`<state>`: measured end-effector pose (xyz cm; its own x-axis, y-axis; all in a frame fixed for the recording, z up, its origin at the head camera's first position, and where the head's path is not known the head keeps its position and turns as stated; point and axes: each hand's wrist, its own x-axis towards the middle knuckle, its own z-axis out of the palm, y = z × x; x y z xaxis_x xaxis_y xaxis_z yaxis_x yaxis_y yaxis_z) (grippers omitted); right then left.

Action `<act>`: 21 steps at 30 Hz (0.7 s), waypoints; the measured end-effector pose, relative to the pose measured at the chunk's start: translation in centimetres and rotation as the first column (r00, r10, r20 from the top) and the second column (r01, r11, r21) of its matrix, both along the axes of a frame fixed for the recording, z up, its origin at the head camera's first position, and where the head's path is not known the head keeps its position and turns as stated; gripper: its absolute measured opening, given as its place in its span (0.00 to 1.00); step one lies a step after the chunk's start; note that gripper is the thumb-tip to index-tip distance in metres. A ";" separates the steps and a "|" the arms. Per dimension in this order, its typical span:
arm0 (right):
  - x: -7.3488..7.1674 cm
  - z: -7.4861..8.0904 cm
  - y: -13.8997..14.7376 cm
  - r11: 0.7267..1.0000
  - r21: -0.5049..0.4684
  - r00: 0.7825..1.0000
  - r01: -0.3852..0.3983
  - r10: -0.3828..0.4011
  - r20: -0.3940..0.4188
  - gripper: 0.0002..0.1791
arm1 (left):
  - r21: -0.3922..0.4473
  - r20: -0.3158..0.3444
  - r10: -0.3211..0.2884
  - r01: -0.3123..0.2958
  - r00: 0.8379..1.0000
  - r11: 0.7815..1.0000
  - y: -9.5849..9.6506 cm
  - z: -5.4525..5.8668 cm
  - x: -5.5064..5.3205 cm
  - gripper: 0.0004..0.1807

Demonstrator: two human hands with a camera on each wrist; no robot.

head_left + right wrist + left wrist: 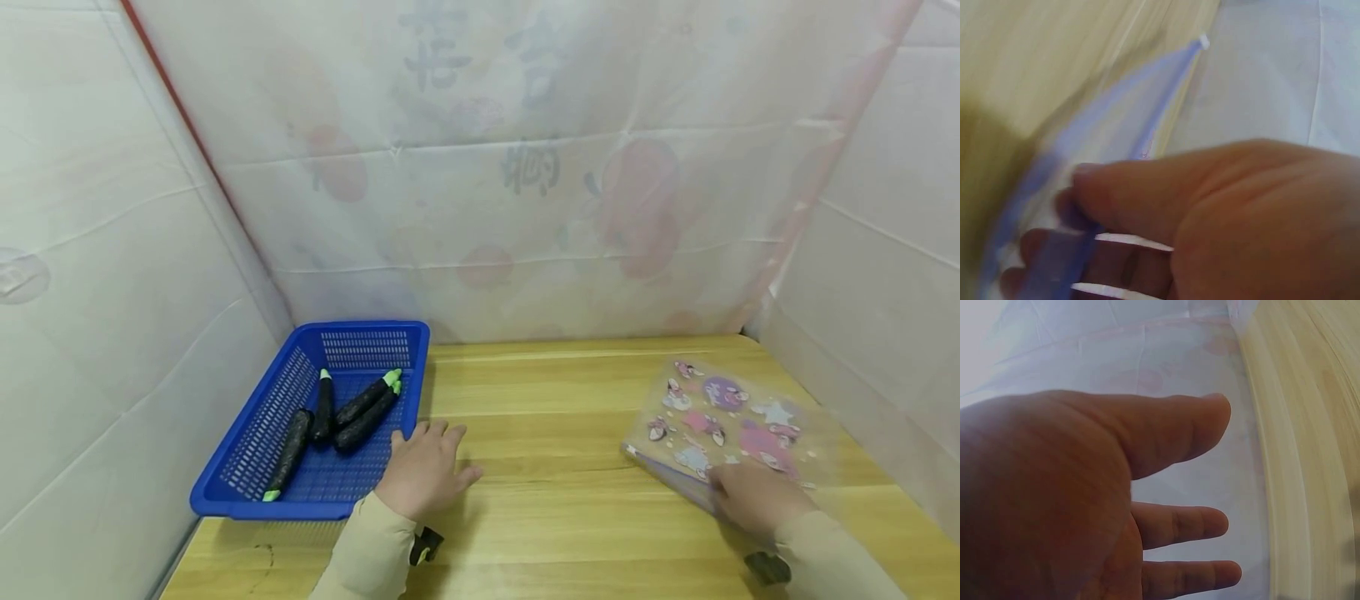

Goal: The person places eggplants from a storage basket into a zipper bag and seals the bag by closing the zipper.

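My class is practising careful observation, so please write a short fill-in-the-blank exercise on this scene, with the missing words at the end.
1. The basket on the table is coloured ____.
2. Inside it lie ____ dark vegetables with green ends.
3. The hand that grips the see-through printed bag is the person's ____ one.
4. The other hand, near the basket, holds ____.

Missing words: blue; four; right; nothing.

Wooden table point(540, 400), blue basket point(337, 481) at left, printed bag point(708, 427) at right
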<state>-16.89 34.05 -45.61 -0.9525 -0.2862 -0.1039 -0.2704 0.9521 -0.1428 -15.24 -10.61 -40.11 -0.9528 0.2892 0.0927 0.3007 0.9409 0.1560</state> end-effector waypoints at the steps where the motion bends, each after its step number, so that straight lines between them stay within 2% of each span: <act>1: -0.1 0.0 -0.2 1.000 -0.006 1.000 -0.013 0.013 -0.018 0.11 | 0.002 -0.001 0.000 0.000 1.000 1.000 0.0 0.0 0.0 0.36; 3: -0.2 0.0 -0.6 0.999 -0.024 0.996 -0.040 0.038 -0.083 0.10 | 0.005 -0.004 0.000 0.000 1.000 1.000 0.0 0.1 0.1 0.36; 6: -0.5 0.0 -1.6 0.996 -0.049 0.978 -0.080 0.069 -0.195 0.10 | 0.006 -0.005 0.001 -0.001 1.000 1.000 0.1 0.1 0.1 0.36; 9: -0.9 0.0 -2.6 0.994 -0.070 0.965 -0.081 0.061 -0.253 0.10 | 0.006 -0.003 0.003 -0.003 1.000 1.000 0.1 0.1 0.0 0.36; 11: -1.3 -0.2 -3.3 0.994 -0.095 0.970 -0.060 0.035 -0.242 0.08 | 0.004 -0.004 0.006 -0.006 1.000 1.000 0.1 0.0 0.0 0.36; 15: -2.0 -0.7 -4.6 0.985 -0.171 0.986 0.004 -0.032 -0.161 0.06 | -0.004 -0.003 0.009 -0.009 1.000 1.000 0.1 0.0 -0.1 0.36; 18: -2.4 -1.1 -5.5 0.968 -0.248 0.994 0.043 -0.067 -0.088 0.04 | -0.006 -0.001 0.008 -0.008 1.000 1.000 0.2 0.0 -0.1 0.36; 21: -3.0 -1.3 -6.3 0.952 -0.298 0.995 0.068 -0.088 -0.053 0.04 | -0.004 0.000 0.007 -0.007 1.000 1.000 0.1 0.0 -0.1 0.36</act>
